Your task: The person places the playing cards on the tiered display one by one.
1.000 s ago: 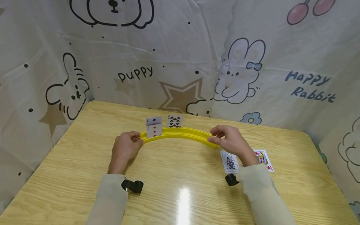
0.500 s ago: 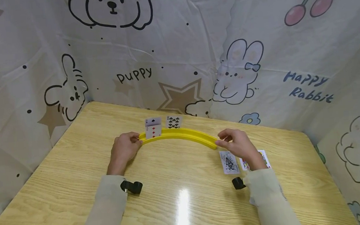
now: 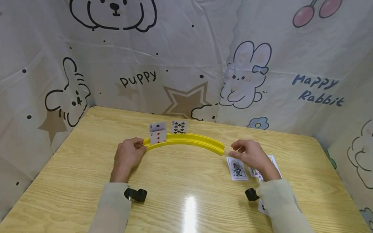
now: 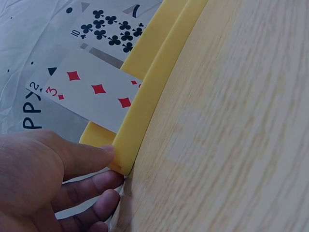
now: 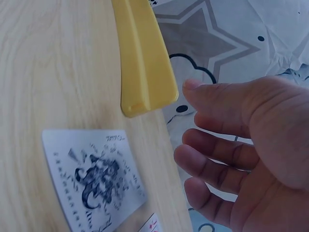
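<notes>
A curved yellow playing card holder (image 3: 194,140) stands on the table. My left hand (image 3: 128,156) pinches its left end, thumb (image 4: 91,157) on the near wall and fingers below. Upright in its groove are a three of diamonds (image 4: 99,89), a two of spades (image 3: 158,126) mostly hidden behind it, and a ten of clubs (image 3: 179,127). Just off the holder's right end is my right hand (image 3: 251,156), fingers loosely bent with nothing between them. Below that hand a joker card (image 3: 237,168) lies face up.
Beside the joker, a face card (image 3: 253,172) and more cards lie partly under my right wrist, including one (image 3: 262,207) by the sleeve. The wooden table (image 3: 190,180) meets a printed cloth (image 3: 176,53) at the back.
My right hand has let go of the holder's right end and moved right and toward me, uncovering more of the cards beneath. The left hand keeps its grip.
</notes>
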A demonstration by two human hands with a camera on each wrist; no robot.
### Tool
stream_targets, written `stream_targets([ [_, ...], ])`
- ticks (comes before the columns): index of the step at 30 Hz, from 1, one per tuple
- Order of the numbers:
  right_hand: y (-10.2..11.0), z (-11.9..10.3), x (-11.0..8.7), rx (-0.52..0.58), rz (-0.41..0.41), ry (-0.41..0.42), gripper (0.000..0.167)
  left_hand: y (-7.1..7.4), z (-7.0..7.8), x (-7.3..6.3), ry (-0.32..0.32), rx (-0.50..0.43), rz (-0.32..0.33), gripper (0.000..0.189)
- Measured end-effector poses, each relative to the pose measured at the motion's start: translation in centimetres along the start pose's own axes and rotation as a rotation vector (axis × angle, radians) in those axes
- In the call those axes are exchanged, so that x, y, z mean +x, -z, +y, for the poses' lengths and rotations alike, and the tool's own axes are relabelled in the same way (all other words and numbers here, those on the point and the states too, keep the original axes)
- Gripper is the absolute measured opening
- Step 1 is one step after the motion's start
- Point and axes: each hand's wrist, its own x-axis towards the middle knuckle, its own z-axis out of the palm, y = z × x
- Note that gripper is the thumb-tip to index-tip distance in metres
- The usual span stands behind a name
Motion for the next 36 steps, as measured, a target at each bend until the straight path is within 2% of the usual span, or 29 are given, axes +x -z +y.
stream_targets([
  [10,-0.3,1.1,-0.3,-0.02,-0.019,-0.027,0.037,0.0,-0.1,0.0,0.006,-0.005,0.0,0.035],
  [17,-0.6,1.8,-0.5,-0.047,-0.038,-0.085,0.038,0.0,-0.1,0.0,0.007,-0.005,-0.006,0.036],
  [25,-0.9,2.6,-0.7,-0.095,-0.035,-0.07,0.035,0.0,-0.1,0.0,-0.003,-0.004,-0.001,0.035],
  [36,-1.0,3.4,-0.8,-0.153,-0.038,-0.069,0.039,0.0,-0.1,0.0,-0.003,-0.001,0.0,0.036],
])
